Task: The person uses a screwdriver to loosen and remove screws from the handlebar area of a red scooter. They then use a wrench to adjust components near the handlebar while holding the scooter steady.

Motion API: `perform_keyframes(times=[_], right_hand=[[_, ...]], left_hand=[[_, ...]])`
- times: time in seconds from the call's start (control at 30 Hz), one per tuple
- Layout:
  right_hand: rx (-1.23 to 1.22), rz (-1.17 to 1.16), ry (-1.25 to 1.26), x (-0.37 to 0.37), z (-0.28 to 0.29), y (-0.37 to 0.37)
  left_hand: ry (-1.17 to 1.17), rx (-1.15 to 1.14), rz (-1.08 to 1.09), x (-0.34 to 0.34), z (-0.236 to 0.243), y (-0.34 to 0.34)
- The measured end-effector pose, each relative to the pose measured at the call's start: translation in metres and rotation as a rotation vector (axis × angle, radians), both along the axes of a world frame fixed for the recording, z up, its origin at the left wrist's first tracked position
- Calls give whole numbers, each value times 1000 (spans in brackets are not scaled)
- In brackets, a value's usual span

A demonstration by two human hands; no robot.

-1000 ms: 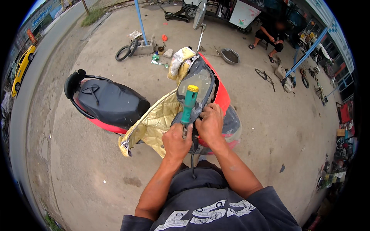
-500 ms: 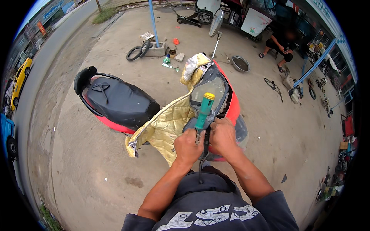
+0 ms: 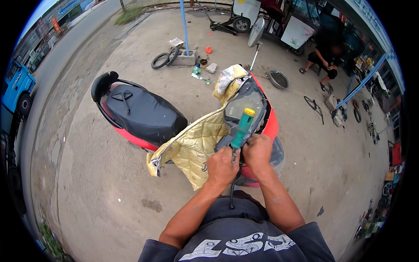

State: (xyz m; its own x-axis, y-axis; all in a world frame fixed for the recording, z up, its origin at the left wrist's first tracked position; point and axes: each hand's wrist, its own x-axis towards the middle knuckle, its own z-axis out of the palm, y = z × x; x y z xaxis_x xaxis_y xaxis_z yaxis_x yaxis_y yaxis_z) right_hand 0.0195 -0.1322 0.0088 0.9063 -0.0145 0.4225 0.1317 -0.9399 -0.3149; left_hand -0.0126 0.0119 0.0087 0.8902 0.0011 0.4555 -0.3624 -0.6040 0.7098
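Note:
A red electric scooter (image 3: 273,124) stands before me, its front with the dark, dusty cover close to my hands. My left hand (image 3: 222,165) is closed around the shaft end of a screwdriver (image 3: 242,129), whose green handle with a yellow cap points up. Close beside it, my right hand (image 3: 257,152) is closed at the scooter's handlebar area; whatever it grips is hidden under the fingers. A black lever or cable (image 3: 232,197) hangs below the hands toward my waist. The yellow quilted cover (image 3: 198,144) drapes from the handlebar, left of my hands.
The black seat (image 3: 146,111) is to the left. A mirror (image 3: 256,32) rises from the handlebar's far side. Beyond lie tyres (image 3: 166,59), a concrete block (image 3: 185,58) and a metal basin (image 3: 278,79). A person (image 3: 325,61) sits at the far right. A blue truck (image 3: 19,87) is on the road.
My view has shifted, so the scooter and both hands appear farther right. The hands keep their hold beside each other. On the road, the yellow car has left view and more of the blue truck shows.

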Motion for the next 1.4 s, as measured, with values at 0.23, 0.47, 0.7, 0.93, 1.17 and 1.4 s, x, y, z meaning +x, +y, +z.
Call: perform_keyframes(times=[0.23, 0.47, 0.7, 0.93, 1.17, 1.4], right_hand=[[81, 174, 53, -4, 23, -10], [412, 184, 180, -7, 76, -43], [1137, 305, 449, -6, 122, -38], [1009, 303, 403, -5, 130, -64], [970, 286, -115, -9, 162, -101], [744, 509, -227, -8, 124, -97]], left_hand=[[5, 1, 10, 1, -1, 0], [39, 10, 11, -4, 7, 0], [89, 47, -146, -24, 38, -8], [195, 26, -170, -39, 59, -21], [400, -70, 5, -55, 57, -14], [589, -195, -169, -48, 53, -28]])
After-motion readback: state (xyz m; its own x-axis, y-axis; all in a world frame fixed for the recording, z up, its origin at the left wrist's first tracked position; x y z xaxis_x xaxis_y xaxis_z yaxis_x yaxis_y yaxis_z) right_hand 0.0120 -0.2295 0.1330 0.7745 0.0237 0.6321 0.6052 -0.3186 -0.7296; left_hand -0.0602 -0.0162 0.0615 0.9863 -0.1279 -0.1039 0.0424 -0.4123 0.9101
